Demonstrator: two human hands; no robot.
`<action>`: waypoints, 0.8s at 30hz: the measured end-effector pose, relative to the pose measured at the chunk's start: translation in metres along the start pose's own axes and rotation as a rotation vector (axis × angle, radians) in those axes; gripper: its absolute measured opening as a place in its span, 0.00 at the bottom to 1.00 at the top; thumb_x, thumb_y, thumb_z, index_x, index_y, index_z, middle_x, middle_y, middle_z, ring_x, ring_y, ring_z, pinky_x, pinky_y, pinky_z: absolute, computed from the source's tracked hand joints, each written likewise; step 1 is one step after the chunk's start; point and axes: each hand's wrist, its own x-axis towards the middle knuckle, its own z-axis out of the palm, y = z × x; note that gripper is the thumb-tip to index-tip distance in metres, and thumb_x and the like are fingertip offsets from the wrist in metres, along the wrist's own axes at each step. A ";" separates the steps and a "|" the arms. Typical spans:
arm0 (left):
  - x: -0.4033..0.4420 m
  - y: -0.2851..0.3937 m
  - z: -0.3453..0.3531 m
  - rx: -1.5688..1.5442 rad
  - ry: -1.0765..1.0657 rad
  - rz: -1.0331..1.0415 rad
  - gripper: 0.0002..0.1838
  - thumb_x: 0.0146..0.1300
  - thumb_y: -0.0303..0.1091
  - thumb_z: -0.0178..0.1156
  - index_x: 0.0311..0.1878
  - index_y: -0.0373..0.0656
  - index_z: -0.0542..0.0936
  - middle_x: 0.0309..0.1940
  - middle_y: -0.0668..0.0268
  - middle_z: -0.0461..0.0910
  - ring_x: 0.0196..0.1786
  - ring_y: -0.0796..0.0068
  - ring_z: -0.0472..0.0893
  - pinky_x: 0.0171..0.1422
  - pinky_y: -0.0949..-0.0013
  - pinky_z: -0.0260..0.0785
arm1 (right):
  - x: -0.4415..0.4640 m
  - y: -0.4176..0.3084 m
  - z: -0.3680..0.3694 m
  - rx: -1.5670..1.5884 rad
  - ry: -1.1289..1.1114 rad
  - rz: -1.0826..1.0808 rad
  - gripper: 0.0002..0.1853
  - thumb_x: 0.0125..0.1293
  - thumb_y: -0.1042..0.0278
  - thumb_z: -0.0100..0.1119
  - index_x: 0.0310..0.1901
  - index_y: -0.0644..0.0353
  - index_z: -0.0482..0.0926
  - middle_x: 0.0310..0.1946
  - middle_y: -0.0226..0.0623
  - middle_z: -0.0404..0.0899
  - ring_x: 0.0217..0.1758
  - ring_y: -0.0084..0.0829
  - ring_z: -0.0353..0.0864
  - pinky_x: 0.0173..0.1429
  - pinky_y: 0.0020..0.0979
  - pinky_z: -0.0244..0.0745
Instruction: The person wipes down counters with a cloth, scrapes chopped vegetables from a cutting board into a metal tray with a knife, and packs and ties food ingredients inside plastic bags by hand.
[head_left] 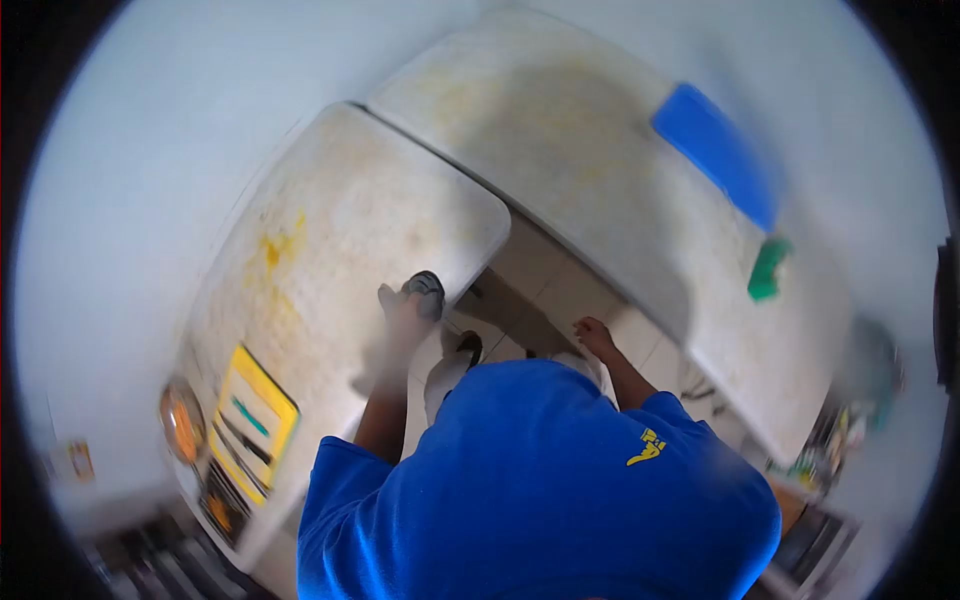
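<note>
My left hand (404,318) is on the near part of the left white table, its fingers closed on a bunched dark grey cloth (428,288). Some of the cloth is hidden by the hand, and its exact shape is hard to make out. Yellow stains (280,243) mark the tabletop further left. My right hand (594,336) hangs in the air over the gap between the two tables, touching neither. Its fingers are loosely bent and slightly apart, with nothing visible in them.
On the left table (340,170) lie a yellow-edged cutting board (285,408) with knives (245,442), and a bowl of orange food (183,420). The other table (560,130) carries a blue board (715,155) and a green item (768,268). Tiled floor shows between.
</note>
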 end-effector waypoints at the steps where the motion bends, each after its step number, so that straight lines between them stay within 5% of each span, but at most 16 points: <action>1: -0.008 0.008 0.012 -0.049 -0.006 -0.108 0.25 0.38 0.32 0.69 0.45 0.44 0.77 0.42 0.53 0.76 0.47 0.51 0.76 0.52 0.55 0.70 | 0.028 -0.011 -0.013 -0.052 -0.081 -0.088 0.11 0.64 0.67 0.52 0.43 0.62 0.77 0.38 0.33 0.79 0.38 0.25 0.78 0.40 0.27 0.75; 2: -0.019 0.029 0.017 -0.096 -0.038 -0.273 0.26 0.38 0.31 0.68 0.46 0.42 0.77 0.43 0.52 0.76 0.48 0.50 0.76 0.53 0.57 0.70 | 0.049 -0.025 -0.022 -0.113 -0.171 -0.117 0.12 0.64 0.64 0.52 0.45 0.62 0.76 0.38 0.32 0.79 0.38 0.24 0.78 0.40 0.26 0.74; 7: -0.038 0.165 0.055 -0.527 0.209 -0.390 0.28 0.38 0.28 0.66 0.49 0.38 0.75 0.46 0.51 0.75 0.50 0.50 0.75 0.56 0.61 0.68 | 0.092 -0.145 -0.087 -0.121 -0.677 -0.097 0.19 0.66 0.52 0.53 0.49 0.58 0.73 0.38 0.30 0.78 0.38 0.20 0.76 0.44 0.24 0.71; 9: -0.029 0.222 0.048 -0.575 0.149 -0.335 0.27 0.37 0.27 0.65 0.47 0.37 0.75 0.45 0.51 0.75 0.50 0.51 0.74 0.57 0.62 0.67 | 0.086 -0.177 -0.113 -0.145 -0.847 0.086 0.28 0.63 0.43 0.55 0.57 0.56 0.67 0.49 0.33 0.75 0.47 0.21 0.74 0.48 0.25 0.70; 11: -0.036 0.262 0.037 -0.662 0.155 -0.326 0.26 0.37 0.26 0.63 0.46 0.37 0.75 0.44 0.53 0.75 0.50 0.52 0.74 0.56 0.61 0.67 | 0.085 -0.150 -0.111 0.162 -1.018 0.380 0.33 0.59 0.43 0.60 0.61 0.52 0.64 0.53 0.34 0.72 0.52 0.26 0.74 0.54 0.32 0.70; 13: -0.054 0.300 0.032 -0.697 0.196 -0.315 0.24 0.38 0.26 0.62 0.46 0.37 0.75 0.41 0.54 0.75 0.49 0.54 0.74 0.55 0.61 0.67 | 0.047 -0.145 -0.107 -0.142 -1.112 -0.514 0.36 0.59 0.40 0.59 0.63 0.50 0.62 0.57 0.36 0.69 0.57 0.31 0.70 0.60 0.37 0.66; 15: -0.073 0.330 0.039 -0.746 0.195 -0.367 0.24 0.40 0.25 0.60 0.47 0.38 0.75 0.42 0.55 0.74 0.49 0.54 0.74 0.55 0.61 0.68 | -0.005 -0.146 -0.116 -0.214 -1.130 -0.914 0.37 0.60 0.33 0.51 0.64 0.47 0.62 0.61 0.38 0.67 0.65 0.40 0.64 0.67 0.45 0.59; 17: -0.096 0.352 0.048 -0.816 0.166 -0.431 0.24 0.41 0.23 0.59 0.48 0.39 0.75 0.43 0.56 0.73 0.49 0.55 0.74 0.55 0.62 0.68 | -0.027 -0.119 -0.110 0.575 -1.361 0.717 0.37 0.59 0.29 0.46 0.62 0.46 0.65 0.61 0.38 0.67 0.64 0.42 0.65 0.66 0.48 0.60; 18: -0.114 0.358 0.055 -0.788 0.152 -0.422 0.25 0.43 0.22 0.58 0.50 0.40 0.74 0.47 0.58 0.73 0.51 0.57 0.74 0.55 0.63 0.68 | -0.040 -0.105 -0.103 0.636 -1.464 0.835 0.37 0.59 0.26 0.42 0.60 0.47 0.69 0.59 0.38 0.69 0.61 0.42 0.68 0.63 0.49 0.63; 21: -0.183 0.373 0.075 -0.411 0.245 -0.320 0.28 0.46 0.22 0.59 0.56 0.43 0.73 0.50 0.59 0.72 0.53 0.60 0.74 0.57 0.64 0.68 | -0.080 -0.062 -0.099 0.642 -1.288 0.832 0.35 0.60 0.29 0.44 0.58 0.49 0.70 0.57 0.37 0.71 0.59 0.42 0.71 0.60 0.49 0.66; 24: -0.262 0.404 0.086 -0.582 0.396 -0.364 0.31 0.48 0.26 0.63 0.60 0.46 0.71 0.54 0.60 0.71 0.54 0.62 0.73 0.59 0.64 0.67 | -0.127 -0.034 -0.088 0.605 -1.330 0.726 0.27 0.63 0.45 0.48 0.57 0.56 0.71 0.55 0.39 0.74 0.57 0.40 0.73 0.60 0.46 0.68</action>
